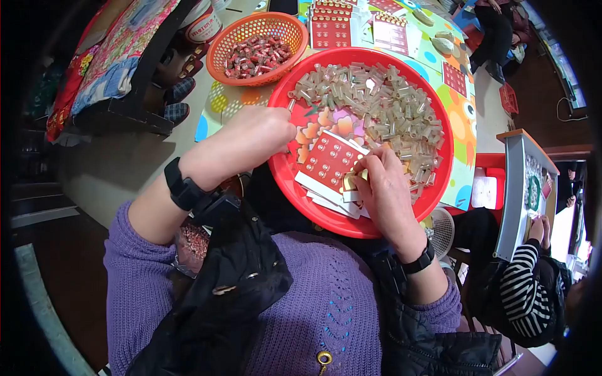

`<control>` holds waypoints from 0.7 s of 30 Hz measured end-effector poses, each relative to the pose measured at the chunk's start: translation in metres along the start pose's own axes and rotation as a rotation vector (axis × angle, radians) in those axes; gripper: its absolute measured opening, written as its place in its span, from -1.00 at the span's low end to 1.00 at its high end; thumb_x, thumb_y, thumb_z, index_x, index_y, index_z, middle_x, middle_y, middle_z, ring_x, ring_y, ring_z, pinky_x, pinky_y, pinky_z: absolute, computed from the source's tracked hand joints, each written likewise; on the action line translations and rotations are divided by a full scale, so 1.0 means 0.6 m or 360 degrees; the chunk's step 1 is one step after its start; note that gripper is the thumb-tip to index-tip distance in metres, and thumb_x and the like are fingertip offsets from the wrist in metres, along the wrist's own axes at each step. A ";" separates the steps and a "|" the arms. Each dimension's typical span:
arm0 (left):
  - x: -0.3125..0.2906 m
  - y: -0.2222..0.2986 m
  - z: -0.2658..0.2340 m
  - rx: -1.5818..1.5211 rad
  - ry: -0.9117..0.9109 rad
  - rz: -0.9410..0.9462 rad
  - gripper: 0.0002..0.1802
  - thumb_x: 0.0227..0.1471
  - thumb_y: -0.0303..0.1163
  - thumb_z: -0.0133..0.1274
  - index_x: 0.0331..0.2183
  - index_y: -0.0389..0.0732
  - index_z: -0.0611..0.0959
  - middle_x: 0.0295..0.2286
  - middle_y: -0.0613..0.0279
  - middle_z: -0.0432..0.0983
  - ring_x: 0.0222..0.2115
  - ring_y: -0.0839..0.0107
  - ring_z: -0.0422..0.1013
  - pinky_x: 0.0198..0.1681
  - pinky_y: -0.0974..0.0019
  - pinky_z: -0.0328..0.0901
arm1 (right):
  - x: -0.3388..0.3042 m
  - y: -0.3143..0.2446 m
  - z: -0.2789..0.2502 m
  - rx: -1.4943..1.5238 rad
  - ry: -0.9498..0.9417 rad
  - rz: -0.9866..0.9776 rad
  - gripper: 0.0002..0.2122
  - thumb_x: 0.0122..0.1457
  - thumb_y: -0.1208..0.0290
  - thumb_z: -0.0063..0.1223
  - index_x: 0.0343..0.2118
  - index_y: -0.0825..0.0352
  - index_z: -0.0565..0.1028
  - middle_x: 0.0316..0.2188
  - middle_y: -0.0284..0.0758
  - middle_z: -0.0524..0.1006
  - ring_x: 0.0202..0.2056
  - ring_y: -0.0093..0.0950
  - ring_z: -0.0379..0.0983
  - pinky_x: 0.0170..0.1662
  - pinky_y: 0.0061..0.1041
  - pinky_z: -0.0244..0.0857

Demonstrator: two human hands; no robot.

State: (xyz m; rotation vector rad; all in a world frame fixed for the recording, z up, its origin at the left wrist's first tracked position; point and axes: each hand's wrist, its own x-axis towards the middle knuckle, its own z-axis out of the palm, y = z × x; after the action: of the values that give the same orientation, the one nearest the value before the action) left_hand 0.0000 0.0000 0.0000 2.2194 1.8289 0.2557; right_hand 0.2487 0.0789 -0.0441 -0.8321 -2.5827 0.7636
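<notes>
A red round tray [445, 169] rests in front of me. Short clear plastic tubes [401, 106] are heaped along its far and right sides. Near its front edge lies a small stack of white-bordered sheets; the top one is a red label sheet [329, 160] with rows of small printed marks. My right hand [390, 188] is closed at the sheet's right edge, thumb and fingers pinching it beside a small gold-coloured piece [349, 182]. Over the tray's left rim, my left hand [266, 130] is closed, knuckles up. A thin pale tip shows above it; what it holds is mostly hidden.
An orange perforated basket [226, 74] of small red-and-dark pieces stands beyond my left hand. More red label sheets [330, 34] lie at the table's far side, on a colourful tablecloth [464, 122]. To the right, a person in striped sleeves [527, 282] sits at another table.
</notes>
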 end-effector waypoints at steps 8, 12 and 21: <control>0.030 0.002 0.012 0.0606 -0.0308 0.0291 -0.87 -0.14 -0.44 0.00 -0.51 -0.26 0.61 -0.51 0.03 0.50 -0.46 0.17 0.49 -0.45 0.22 0.39 | -0.009 0.014 -0.029 -0.0117 0.0098 -0.0135 -0.87 0.01 0.59 0.07 -0.36 0.36 0.40 -0.39 -0.27 0.42 -0.29 -0.35 0.38 -0.25 -0.46 0.29; 0.026 -0.012 0.014 0.0415 -0.0281 0.0327 -0.91 -0.15 -0.45 0.05 -0.51 -0.26 0.59 -0.52 0.08 0.49 -0.48 0.19 0.47 -0.47 0.24 0.37 | -0.036 0.018 -0.078 0.1255 0.0205 0.0686 -0.93 0.14 0.56 0.00 -0.31 0.38 0.41 -0.42 -0.40 0.44 -0.35 -0.60 0.37 -0.28 -0.62 0.26; 0.042 -0.071 -0.103 -0.0292 0.0434 -0.0237 -0.89 -0.15 -0.53 0.09 -0.47 -0.30 0.49 -0.54 0.20 0.36 -0.51 0.40 0.35 -0.43 0.38 0.28 | -0.175 0.120 -0.198 0.0518 0.0138 0.0980 -0.91 0.16 0.56 -0.01 -0.27 0.40 0.44 -0.39 -0.39 0.47 -0.33 -0.64 0.40 -0.27 -0.66 0.28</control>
State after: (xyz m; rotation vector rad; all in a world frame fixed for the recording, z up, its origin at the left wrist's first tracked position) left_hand -0.0530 0.0373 0.0456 1.9925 2.0029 0.6964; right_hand 0.4151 0.1104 -0.0041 -1.5244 -2.0391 1.2360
